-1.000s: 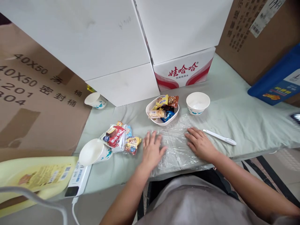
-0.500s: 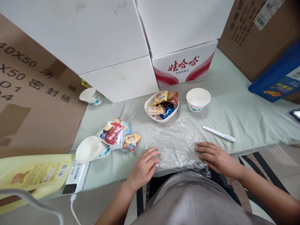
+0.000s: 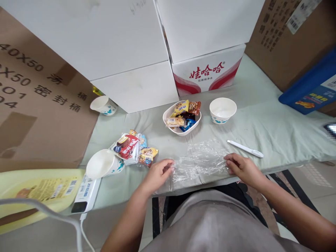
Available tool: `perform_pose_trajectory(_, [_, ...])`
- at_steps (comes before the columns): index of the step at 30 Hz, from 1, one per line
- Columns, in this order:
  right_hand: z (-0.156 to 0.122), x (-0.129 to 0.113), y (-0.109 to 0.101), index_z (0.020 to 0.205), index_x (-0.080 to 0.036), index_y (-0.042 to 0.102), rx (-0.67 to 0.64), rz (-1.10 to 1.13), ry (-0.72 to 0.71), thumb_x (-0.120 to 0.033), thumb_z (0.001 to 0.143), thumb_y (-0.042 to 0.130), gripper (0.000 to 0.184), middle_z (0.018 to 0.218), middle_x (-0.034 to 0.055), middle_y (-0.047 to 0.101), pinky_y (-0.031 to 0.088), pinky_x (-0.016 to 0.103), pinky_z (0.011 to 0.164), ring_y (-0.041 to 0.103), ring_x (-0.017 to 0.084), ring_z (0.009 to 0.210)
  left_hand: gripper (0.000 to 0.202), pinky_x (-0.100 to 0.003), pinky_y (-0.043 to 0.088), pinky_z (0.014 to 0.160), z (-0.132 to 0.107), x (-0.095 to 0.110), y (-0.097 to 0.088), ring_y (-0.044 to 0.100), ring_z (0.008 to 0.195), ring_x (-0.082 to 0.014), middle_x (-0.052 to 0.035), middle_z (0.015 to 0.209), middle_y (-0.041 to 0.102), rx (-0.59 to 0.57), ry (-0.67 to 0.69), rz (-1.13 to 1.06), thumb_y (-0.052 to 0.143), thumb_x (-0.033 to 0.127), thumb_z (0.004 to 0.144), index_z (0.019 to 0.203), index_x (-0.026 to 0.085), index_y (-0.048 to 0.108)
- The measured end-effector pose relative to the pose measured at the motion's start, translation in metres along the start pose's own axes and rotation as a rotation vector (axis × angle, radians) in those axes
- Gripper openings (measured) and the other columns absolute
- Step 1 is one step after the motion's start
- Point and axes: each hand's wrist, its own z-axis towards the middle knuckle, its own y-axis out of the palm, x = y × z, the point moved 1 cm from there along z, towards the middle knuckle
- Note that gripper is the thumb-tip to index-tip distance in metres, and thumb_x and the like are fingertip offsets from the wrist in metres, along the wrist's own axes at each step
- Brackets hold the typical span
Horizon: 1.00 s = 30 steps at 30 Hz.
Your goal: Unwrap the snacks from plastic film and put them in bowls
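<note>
A crinkled sheet of clear plastic film (image 3: 201, 162) lies near the front edge of the cloth-covered table. My left hand (image 3: 159, 174) pinches its left side between thumb and fingers. At the right side, my right hand (image 3: 243, 170) has its fingers closed on the film too. Just beyond the film, a white bowl (image 3: 166, 124) holds several wrapped snacks, among them a yellow packet (image 3: 180, 108). To the left of my left hand lie more wrapped snacks, with a red packet (image 3: 127, 146) on top. A white box cutter (image 3: 245, 148) rests beyond my right hand.
A white paper bowl (image 3: 223, 108) stands at the right; another (image 3: 101, 164) lies tipped at the left, near a power strip (image 3: 88, 192) and a yellow jug (image 3: 47, 189). White cartons (image 3: 136, 87) stand behind. A blue container (image 3: 309, 84) is far right.
The film's near edge has come up from the table's front and folded away from me. Both hands have gone from lying flat on the film to gripping its sides.
</note>
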Motion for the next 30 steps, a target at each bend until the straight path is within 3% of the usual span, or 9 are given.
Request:
perform_pose_trajectory(5, [0.014,-0.01,0.004,0.107,-0.023,0.063,0.131,-0.171,-0.05,-0.035,0.09,0.045,0.028,0.073,-0.0003,0.07,0.051,0.027,0.055,0.067,0.017,0.058,0.03,-0.031,0.053,0.073,0.017,-0.011,0.005,0.066,0.073,-0.0173,-0.0034,0.087,0.07,0.208,-0.056,0.026,0.057,0.026,0.08,0.108,0.021,0.064])
perform_pose_trajectory(13, [0.037,-0.013,0.018,0.114,-0.018,0.062,0.251,-0.467,-0.161,-0.032,0.093,0.045,0.03,0.081,0.0046,0.074,0.05,0.031,0.063,0.07,0.022,0.072,0.034,-0.036,0.052,0.076,0.018,-0.017,0.017,0.066,0.078,-0.0226,-0.0053,0.085,0.068,0.37,-0.122,0.261,0.055,0.019,0.082,0.116,0.02,0.059])
perform_pose_trajectory(16, [0.04,-0.012,0.023,0.115,-0.018,0.061,0.266,-0.561,-0.15,-0.033,0.094,0.045,0.03,0.085,0.0063,0.075,0.049,0.032,0.062,0.071,0.024,0.075,0.033,-0.04,0.05,0.083,0.009,-0.004,0.019,0.064,0.094,-0.0278,-0.0127,0.101,0.066,0.56,-0.067,0.417,0.052,0.02,0.086,0.118,0.017,0.059])
perform_pose_trajectory(18, [0.041,-0.013,0.025,0.115,-0.018,0.06,0.261,-0.594,-0.14,-0.033,0.094,0.045,0.03,0.085,0.0066,0.075,0.049,0.032,0.061,0.071,0.024,0.075,0.028,-0.043,0.047,0.089,0.003,0.01,0.022,0.061,0.101,-0.0292,-0.015,0.106,0.063,0.666,0.059,0.487,0.053,0.022,0.087,0.113,0.017,0.062])
perform_pose_trajectory(20, [0.042,-0.016,0.026,0.116,-0.019,0.06,0.25,-0.615,-0.14,-0.033,0.095,0.045,0.03,0.085,0.0063,0.075,0.048,0.031,0.06,0.071,0.024,0.074,0.02,-0.041,0.047,0.09,0.0,0.023,0.03,0.061,0.098,-0.0264,-0.0124,0.102,0.065,0.601,0.238,0.497,0.054,0.023,0.089,0.105,0.019,0.066])
perform_pose_trajectory(22, [0.043,-0.019,0.026,0.116,-0.019,0.06,0.244,-0.635,-0.14,-0.033,0.095,0.044,0.029,0.084,0.0062,0.075,0.048,0.031,0.059,0.071,0.024,0.074,0.019,-0.039,0.048,0.089,0.0,0.031,0.041,0.062,0.095,-0.0243,-0.0099,0.099,0.067,0.385,0.361,0.495,0.052,0.024,0.091,0.103,0.021,0.067])
perform_pose_trajectory(25, [0.045,-0.019,0.022,0.117,-0.018,0.059,0.248,-0.67,-0.113,-0.034,0.095,0.045,0.03,0.085,0.0068,0.075,0.047,0.031,0.059,0.071,0.024,0.074,0.033,-0.048,0.045,0.098,0.006,0.027,0.058,0.055,0.119,-0.0311,-0.0131,0.128,0.061,0.153,0.34,0.568,0.054,0.031,0.092,0.123,0.021,0.061])
perform_pose_trajectory(27, [0.046,-0.016,0.018,0.116,-0.017,0.06,0.266,-0.692,-0.095,-0.034,0.095,0.045,0.03,0.084,0.0067,0.075,0.047,0.031,0.059,0.07,0.024,0.074,0.05,-0.056,0.035,0.107,0.01,0.019,0.064,0.039,0.137,-0.0363,-0.0144,0.147,0.046,0.122,0.294,0.627,0.057,0.036,0.09,0.137,0.02,0.05])
perform_pose_trajectory(30, [0.045,-0.016,0.011,0.113,-0.017,0.061,0.36,-0.716,-0.131,-0.034,0.096,0.044,0.03,0.087,0.0076,0.073,0.047,0.032,0.061,0.068,0.024,0.074,0.061,-0.061,0.024,0.113,0.011,0.009,0.067,0.022,0.145,-0.0376,-0.0132,0.156,0.032,0.109,0.269,0.659,0.057,0.041,0.09,0.146,0.023,0.041])
